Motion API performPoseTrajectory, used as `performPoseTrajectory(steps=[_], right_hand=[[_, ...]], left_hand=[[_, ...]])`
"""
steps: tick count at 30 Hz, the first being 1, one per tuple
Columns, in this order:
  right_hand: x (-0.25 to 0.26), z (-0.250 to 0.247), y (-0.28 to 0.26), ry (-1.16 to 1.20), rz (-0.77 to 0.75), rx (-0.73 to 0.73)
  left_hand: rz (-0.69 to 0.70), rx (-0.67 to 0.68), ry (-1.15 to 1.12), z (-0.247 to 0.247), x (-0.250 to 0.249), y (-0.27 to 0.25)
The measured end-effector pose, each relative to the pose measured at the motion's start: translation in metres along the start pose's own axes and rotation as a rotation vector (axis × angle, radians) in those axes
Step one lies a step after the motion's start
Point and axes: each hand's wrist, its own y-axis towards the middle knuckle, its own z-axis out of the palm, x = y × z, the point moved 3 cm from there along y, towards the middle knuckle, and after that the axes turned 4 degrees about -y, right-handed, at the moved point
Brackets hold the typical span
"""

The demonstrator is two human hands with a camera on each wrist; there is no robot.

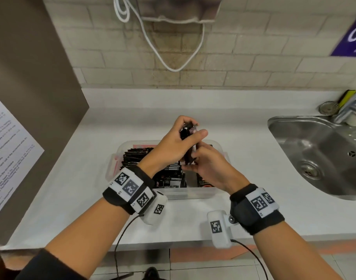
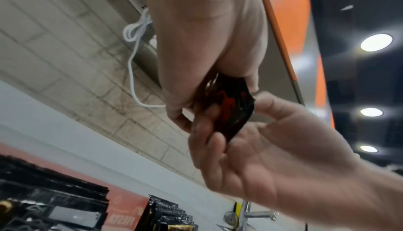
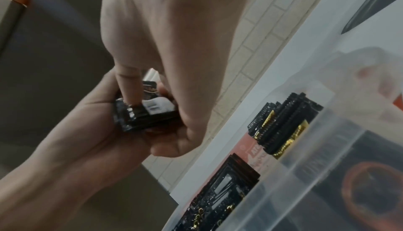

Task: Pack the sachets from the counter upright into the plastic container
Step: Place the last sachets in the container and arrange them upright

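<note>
Both hands hold one bundle of black sachets (image 1: 187,145) upright, just above the clear plastic container (image 1: 173,194). My left hand (image 1: 193,128) grips the bundle's upper part, thumb on the near face. My right hand (image 1: 195,158) cups and pinches its lower end. In the left wrist view the sachets (image 2: 231,105) sit between the left fingers (image 2: 181,100) and the right hand (image 2: 272,148). The right wrist view shows the bundle (image 3: 148,114) resting in the left palm (image 3: 91,127). Rows of black sachets (image 1: 136,156) stand upright inside the container (image 3: 283,183).
The container sits mid-counter (image 1: 62,188) near the front edge. A steel sink (image 1: 314,154) with a tap (image 1: 351,110) lies to the right. A brown cabinet side (image 1: 31,87) with a printed sheet (image 1: 7,150) stands at the left. A white cable (image 1: 173,57) hangs on the brick wall.
</note>
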Motion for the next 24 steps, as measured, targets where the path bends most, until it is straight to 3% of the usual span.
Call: performPoseTrajectory(steps=[5,10,14,19,24], right_hand=[[0.004,0.003,-0.008,-0.114,-0.013,-0.021],[0.002,-0.011,-0.022,0.051,0.054,-0.074],[0.007,-0.027,-0.032,0.129,0.019,-0.069],[0.003,-0.049,-0.042,-0.026,-0.046,-0.212],[-0.004,-0.058,-0.043,0.033,-0.043,-0.272]], left_hand=[[-0.013,0.127,0.063,0.025,-0.013,-0.001],[-0.061,0.222,0.094,0.033,-0.016,0.002],[-0.075,0.168,0.013,0.03,-0.008,0.006],[0.023,-0.024,0.051,0.031,0.006,0.008],[-0.002,-0.075,0.028,0.032,0.01,0.008]])
